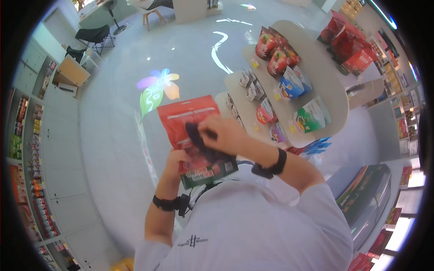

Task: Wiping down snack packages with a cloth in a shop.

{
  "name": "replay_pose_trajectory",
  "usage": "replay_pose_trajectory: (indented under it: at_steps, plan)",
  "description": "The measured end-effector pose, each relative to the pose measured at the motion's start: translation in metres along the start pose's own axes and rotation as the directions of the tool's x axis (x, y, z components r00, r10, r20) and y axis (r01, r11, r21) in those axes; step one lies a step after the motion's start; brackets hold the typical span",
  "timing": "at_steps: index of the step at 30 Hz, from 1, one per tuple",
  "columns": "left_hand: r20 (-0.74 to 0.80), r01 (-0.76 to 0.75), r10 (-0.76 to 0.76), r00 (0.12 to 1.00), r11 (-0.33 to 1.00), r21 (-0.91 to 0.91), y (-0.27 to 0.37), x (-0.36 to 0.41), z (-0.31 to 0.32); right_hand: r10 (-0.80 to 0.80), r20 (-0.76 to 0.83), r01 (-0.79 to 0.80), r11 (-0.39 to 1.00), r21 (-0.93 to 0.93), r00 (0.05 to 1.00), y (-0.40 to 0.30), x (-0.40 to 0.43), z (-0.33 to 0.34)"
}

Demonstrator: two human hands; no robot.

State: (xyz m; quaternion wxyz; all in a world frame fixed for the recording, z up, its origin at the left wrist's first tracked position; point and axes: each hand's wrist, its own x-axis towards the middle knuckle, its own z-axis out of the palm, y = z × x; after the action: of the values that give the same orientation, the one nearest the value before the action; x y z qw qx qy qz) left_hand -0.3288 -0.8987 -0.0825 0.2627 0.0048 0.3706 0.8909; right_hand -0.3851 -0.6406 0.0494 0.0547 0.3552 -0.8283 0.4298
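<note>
A red plastic pouch (183, 117) with a dark green band at its bottom hangs in front of my chest. My left hand (177, 161) grips its lower left side, the thumb lying on the face. A dark cloth (194, 133) is bunched in my right hand (223, 135). The cloth lies against the pouch's face and covers part of its middle. Printed writing and a barcode show near the lower edge. My right fingers are slightly blurred. A black band circles each of my wrists.
A tiered display stand (330, 88) at the right holds red pouches (276, 50), a blue pouch (292, 84) and a green pouch (310, 117). Shelves of packaged goods (35, 155) line the left wall above cabinets (64, 179). Behind are a folding chair (95, 35) and a standing fan (113, 15).
</note>
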Motion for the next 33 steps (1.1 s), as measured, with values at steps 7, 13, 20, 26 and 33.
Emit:
replay_pose_trajectory:
  at_steps: [7, 13, 20, 26, 33]
  plan:
    - [-0.077, -0.106, 0.093, 0.993, 0.975, -0.194, -0.004, -0.01, 0.061, 0.021, -0.067, -0.024, 0.998, -0.056, 0.998, 0.007, -0.006, -0.003]
    - [-0.278, -0.304, 0.259, 0.925, 0.944, -0.131, 0.014, -0.025, 0.056, -0.119, 0.009, 0.117, 0.981, 0.153, 0.993, 0.005, -0.026, 0.003]
    - [-0.25, -0.351, 0.299, 0.921, 0.916, -0.196, 0.018, -0.049, 0.05, 0.278, -0.128, -0.233, 0.93, 0.284, 0.952, 0.018, 0.015, 0.013]
    - [-0.256, -0.415, 0.343, 0.904, 0.849, -0.328, 0.015, -0.069, 0.008, 0.564, 0.385, -0.426, -0.065, 0.902, 0.731, 0.002, 0.01, 0.045]
    - [-0.529, -0.243, 0.245, 0.812, 0.967, 0.075, 0.015, -0.058, 0.077, 0.398, 0.436, -0.375, -0.225, 0.899, 0.807, -0.047, 0.004, 0.068]
